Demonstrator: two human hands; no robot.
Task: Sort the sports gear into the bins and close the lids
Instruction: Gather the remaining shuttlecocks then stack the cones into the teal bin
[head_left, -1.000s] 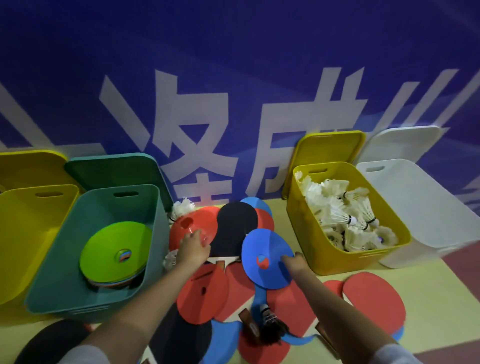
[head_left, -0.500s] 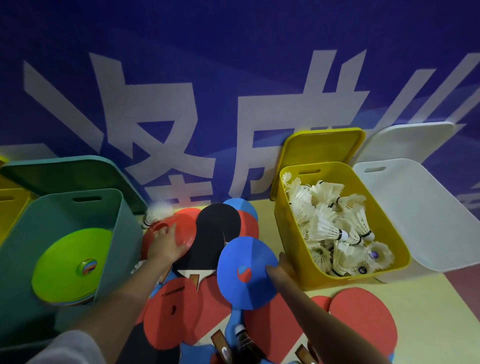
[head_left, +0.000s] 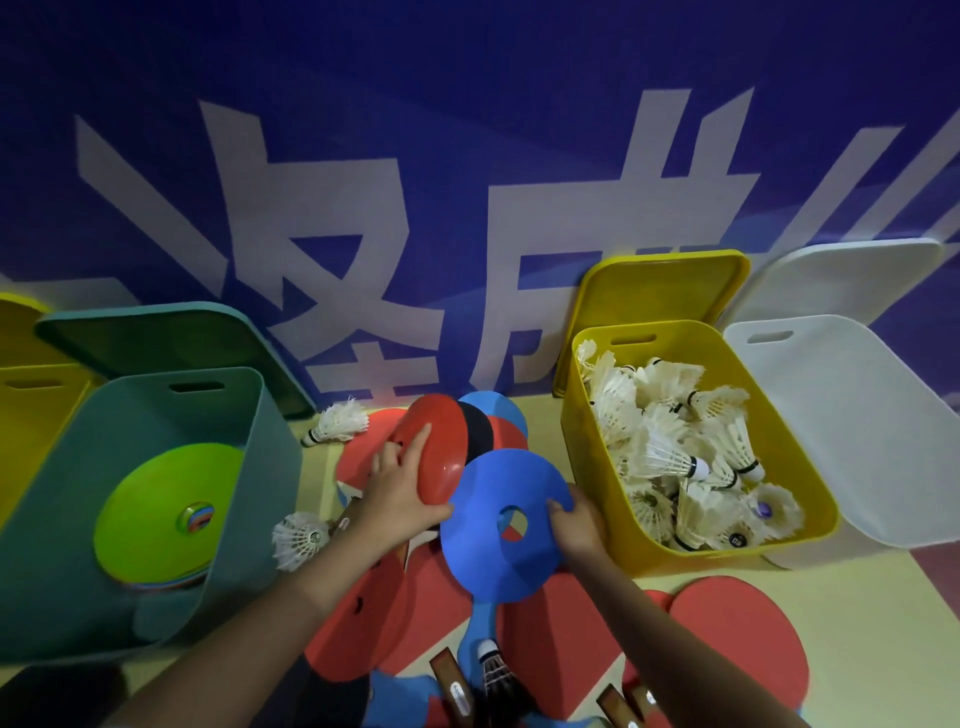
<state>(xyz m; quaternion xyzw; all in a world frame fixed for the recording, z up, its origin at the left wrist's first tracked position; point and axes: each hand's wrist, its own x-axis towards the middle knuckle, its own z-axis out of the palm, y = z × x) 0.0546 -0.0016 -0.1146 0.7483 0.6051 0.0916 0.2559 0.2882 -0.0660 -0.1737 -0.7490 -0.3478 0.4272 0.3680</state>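
Disc cones are being gathered: the left hand (head_left: 397, 491) grips a glossy red disc cone (head_left: 434, 452) and the right hand (head_left: 574, 522) pinches a matte blue disc cone (head_left: 493, 540), both just right of the teal bin (head_left: 249, 415). Next, probably, both get carried left and dropped onto its green cone stack (head_left: 166, 512).

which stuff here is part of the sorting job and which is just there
Job:
red disc in left hand
blue disc in right hand
teal bin
yellow bin
loose shuttlecock
paddles

Just there:
blue banner
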